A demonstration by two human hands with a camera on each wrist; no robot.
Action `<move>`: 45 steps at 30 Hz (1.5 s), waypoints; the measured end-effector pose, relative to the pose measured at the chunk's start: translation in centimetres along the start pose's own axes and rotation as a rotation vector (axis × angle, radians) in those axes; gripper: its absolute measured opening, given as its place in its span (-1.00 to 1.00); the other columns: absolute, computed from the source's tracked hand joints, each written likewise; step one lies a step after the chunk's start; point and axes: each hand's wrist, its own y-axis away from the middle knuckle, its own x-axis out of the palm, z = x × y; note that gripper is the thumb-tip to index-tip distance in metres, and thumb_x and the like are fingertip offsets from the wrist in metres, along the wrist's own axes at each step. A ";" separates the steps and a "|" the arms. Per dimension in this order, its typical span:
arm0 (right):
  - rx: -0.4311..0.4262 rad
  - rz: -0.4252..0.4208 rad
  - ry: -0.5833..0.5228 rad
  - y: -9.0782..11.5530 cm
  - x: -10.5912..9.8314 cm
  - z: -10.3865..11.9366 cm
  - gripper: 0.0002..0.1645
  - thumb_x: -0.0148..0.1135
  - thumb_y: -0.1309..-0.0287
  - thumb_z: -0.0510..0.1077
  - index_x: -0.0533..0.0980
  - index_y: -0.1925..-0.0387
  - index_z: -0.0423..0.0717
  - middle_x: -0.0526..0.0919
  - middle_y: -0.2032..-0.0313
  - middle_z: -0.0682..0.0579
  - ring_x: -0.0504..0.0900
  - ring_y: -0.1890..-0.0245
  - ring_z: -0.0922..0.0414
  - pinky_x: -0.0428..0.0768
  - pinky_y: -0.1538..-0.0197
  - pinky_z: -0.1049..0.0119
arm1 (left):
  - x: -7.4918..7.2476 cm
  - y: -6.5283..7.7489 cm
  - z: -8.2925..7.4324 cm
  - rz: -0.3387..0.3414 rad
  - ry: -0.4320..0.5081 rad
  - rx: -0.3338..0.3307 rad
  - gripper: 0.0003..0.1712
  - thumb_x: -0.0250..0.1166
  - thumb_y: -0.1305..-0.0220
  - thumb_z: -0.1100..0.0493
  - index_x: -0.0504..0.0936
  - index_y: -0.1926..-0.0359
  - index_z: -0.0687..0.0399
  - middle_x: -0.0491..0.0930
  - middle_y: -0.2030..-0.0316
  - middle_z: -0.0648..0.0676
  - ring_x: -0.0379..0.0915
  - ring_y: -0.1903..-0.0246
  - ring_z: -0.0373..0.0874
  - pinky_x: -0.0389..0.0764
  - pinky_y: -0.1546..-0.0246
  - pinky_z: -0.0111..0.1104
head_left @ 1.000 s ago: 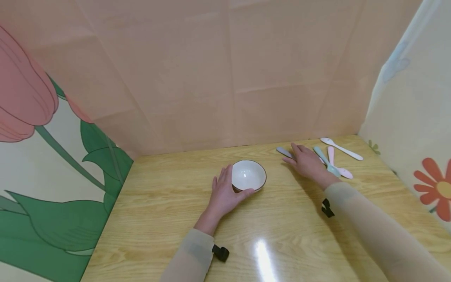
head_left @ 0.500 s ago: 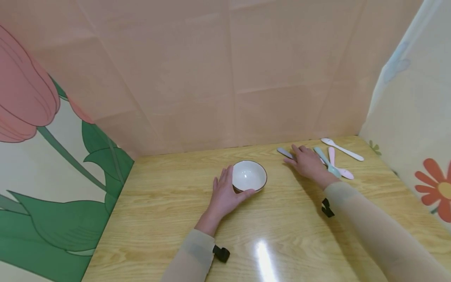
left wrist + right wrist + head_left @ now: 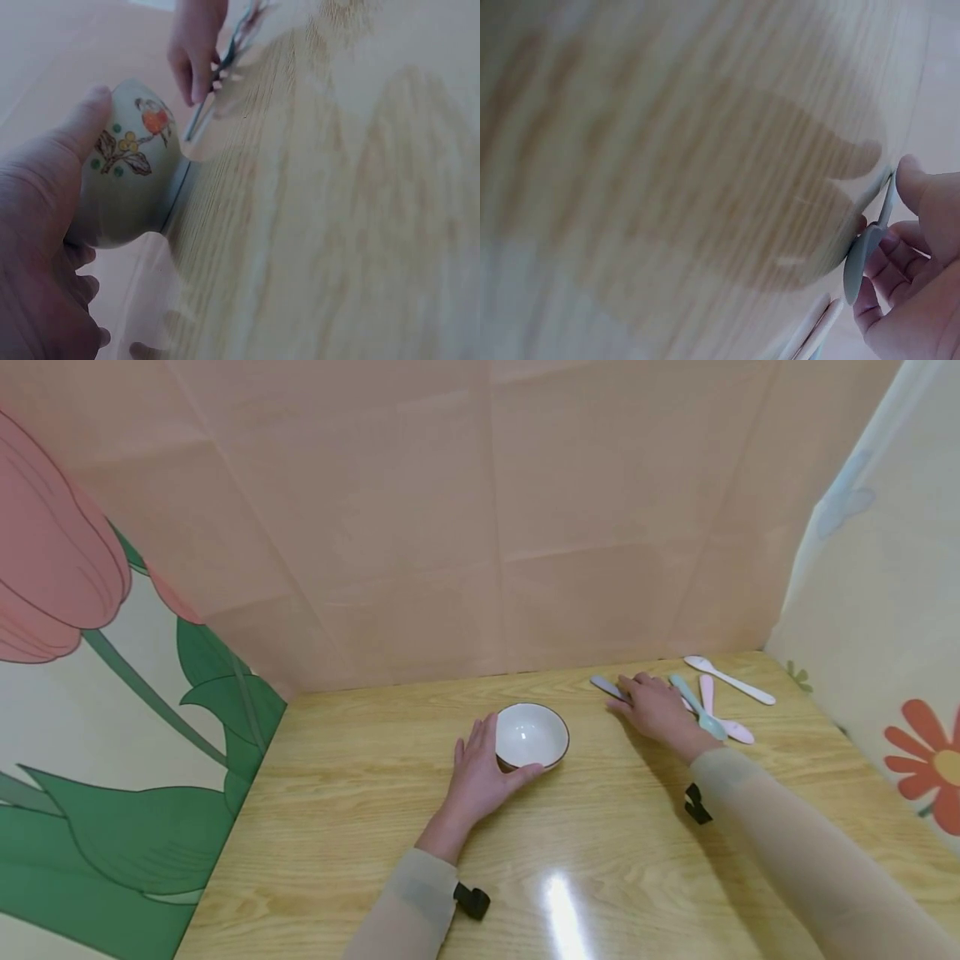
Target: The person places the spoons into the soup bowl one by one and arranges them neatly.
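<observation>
A white bowl (image 3: 532, 737) with a dark rim stands upright on the wooden table. My left hand (image 3: 478, 781) holds it from the left and front, thumb near the front rim. In the left wrist view the bowl (image 3: 131, 176) shows a painted bird and berries, with the left thumb on its side. Farther right, my right hand (image 3: 654, 706) holds a grey spoon (image 3: 606, 686) low over the table; one end sticks out past the fingers. The right wrist view shows this spoon (image 3: 862, 262) between thumb and fingers; the exact contact is partly hidden.
Right of the right hand lie a pale green spoon (image 3: 707, 721), a pink spoon (image 3: 738, 732) crossing under it, and a white spoon (image 3: 738, 685) farther back. A peach cloth (image 3: 390, 527) hangs behind the table (image 3: 360, 827); printed cloths flank both sides.
</observation>
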 end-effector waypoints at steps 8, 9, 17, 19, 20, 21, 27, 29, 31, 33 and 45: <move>-0.035 -0.011 -0.013 -0.2 0.3 -0.1 -0.43 0.22 -0.41 0.02 0.45 -0.27 -0.26 0.53 0.08 -0.29 0.53 0.14 -0.26 0.46 0.14 -0.23 | 0.1 0.0 0.0 0.000 -0.001 -0.004 0.39 0.20 0.04 -0.70 -0.06 -0.61 -0.07 0.09 -0.54 0.07 -0.15 -0.54 0.08 -0.15 -0.46 0.14; -0.038 -0.011 -0.016 -0.2 0.3 -0.1 -0.42 0.23 -0.41 0.00 0.44 -0.28 -0.28 0.53 0.08 -0.30 0.53 0.14 -0.26 0.47 0.15 -0.21 | 0.1 0.0 0.0 0.000 -0.001 -0.005 0.39 0.20 0.04 -0.70 -0.06 -0.61 -0.07 0.09 -0.54 0.07 -0.15 -0.54 0.08 -0.15 -0.46 0.14; -0.031 0.012 -0.052 -0.2 0.3 0.0 -0.41 0.20 -0.41 -0.14 0.37 -0.35 -0.36 0.55 0.12 -0.31 0.56 0.17 -0.22 0.51 0.12 -0.17 | 0.3 -0.1 0.2 -0.004 0.007 -0.007 0.40 0.19 0.06 -0.71 -0.05 -0.60 -0.05 0.11 -0.53 0.07 -0.14 -0.54 0.09 -0.15 -0.46 0.15; -0.026 0.022 -0.069 -0.1 0.3 0.0 -0.40 0.19 -0.41 -0.16 0.35 -0.36 -0.37 0.54 0.11 -0.33 0.57 0.18 -0.21 0.52 0.14 -0.17 | 0.3 -0.2 0.2 -0.005 0.008 -0.007 0.40 0.20 0.06 -0.71 -0.04 -0.60 -0.05 0.11 -0.53 0.07 -0.14 -0.54 0.09 -0.15 -0.46 0.14; -0.022 0.026 -0.076 -0.1 0.2 0.0 -0.40 0.19 -0.41 -0.16 0.35 -0.36 -0.37 0.54 0.11 -0.33 0.57 0.18 -0.20 0.53 0.14 -0.17 | 0.4 -0.2 0.2 -0.007 0.008 -0.007 0.40 0.20 0.06 -0.71 -0.04 -0.60 -0.05 0.11 -0.53 0.07 -0.14 -0.54 0.09 -0.15 -0.46 0.14; -0.019 0.028 -0.081 0.0 0.2 0.0 -0.40 0.18 -0.41 -0.17 0.34 -0.37 -0.37 0.55 0.10 -0.34 0.57 0.17 -0.20 0.53 0.14 -0.17 | 0.4 -0.2 0.2 -0.008 0.009 -0.007 0.40 0.20 0.06 -0.71 -0.04 -0.60 -0.05 0.11 -0.53 0.07 -0.14 -0.54 0.09 -0.15 -0.46 0.14; -0.010 0.034 -0.126 0.1 0.1 0.0 -0.35 0.18 -0.40 -0.17 0.30 -0.40 -0.37 0.60 0.17 -0.29 0.59 0.16 -0.21 0.54 0.12 -0.17 | 0.4 -0.1 0.2 -0.009 0.015 -0.009 0.41 0.21 0.06 -0.70 -0.03 -0.60 -0.02 0.11 -0.53 0.09 -0.14 -0.54 0.09 -0.15 -0.46 0.14; -0.006 0.036 -0.153 0.1 0.1 0.0 -0.33 0.19 -0.38 -0.18 0.29 -0.41 -0.37 0.63 0.23 -0.22 0.60 0.24 -0.16 0.54 0.15 -0.15 | 0.4 -0.1 0.2 -0.009 0.016 -0.010 0.41 0.21 0.06 -0.70 -0.03 -0.60 -0.01 0.10 -0.53 0.09 -0.14 -0.54 0.08 -0.16 -0.46 0.13; -0.006 0.039 -0.176 0.1 0.0 0.1 -0.32 0.20 -0.37 -0.20 0.28 -0.42 -0.35 0.64 0.30 -0.15 0.59 0.33 -0.08 0.54 0.14 -0.11 | 0.4 -0.1 0.2 -0.008 0.017 -0.010 0.41 0.22 0.06 -0.70 -0.04 -0.60 -0.02 0.10 -0.53 0.09 -0.14 -0.54 0.08 -0.17 -0.46 0.13; -0.005 0.044 -0.202 0.1 -0.1 0.2 -0.32 0.21 -0.36 -0.21 0.28 -0.43 -0.33 0.65 0.32 -0.12 0.55 0.41 -0.01 0.54 0.19 -0.06 | 0.4 -0.1 0.2 -0.008 0.019 -0.011 0.41 0.23 0.06 -0.69 -0.04 -0.60 -0.02 0.10 -0.53 0.09 -0.15 -0.54 0.07 -0.17 -0.46 0.12; 0.030 0.052 -0.306 0.6 -0.5 0.8 -0.28 0.20 -0.42 -0.14 0.21 -0.50 -0.15 0.65 0.23 -0.13 0.58 0.36 0.01 0.53 0.29 0.07 | 0.4 -0.1 0.2 -0.007 0.017 -0.015 0.41 0.21 0.07 -0.71 -0.04 -0.60 -0.04 0.12 -0.53 0.08 -0.14 -0.54 0.08 -0.16 -0.46 0.14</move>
